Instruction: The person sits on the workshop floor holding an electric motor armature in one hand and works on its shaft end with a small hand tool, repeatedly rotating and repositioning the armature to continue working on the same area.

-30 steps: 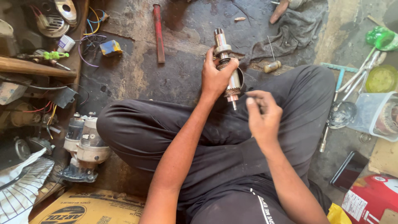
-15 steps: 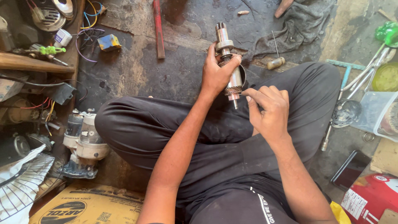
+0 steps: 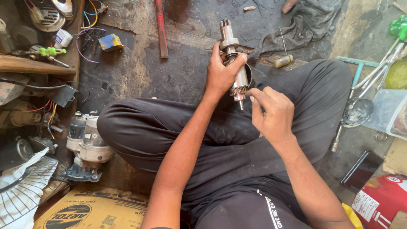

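The left hand [image 3: 222,74] has its fingers curled tight around a metal motor shaft [image 3: 234,63], gripping its middle and holding it upright above the lap. The right hand [image 3: 271,112] has thumb and forefinger pressed together at the shaft's lower tip, touching the small pin end; whether anything sits between them cannot be told. Both hands hover over crossed legs in black trousers [image 3: 169,131]. Beyond, on the stained floor, lie a red bar [image 3: 161,29], a grey rag [image 3: 309,21] and a wooden-handled awl [image 3: 283,60]. At the left stands 1 starter motor [image 3: 87,144].
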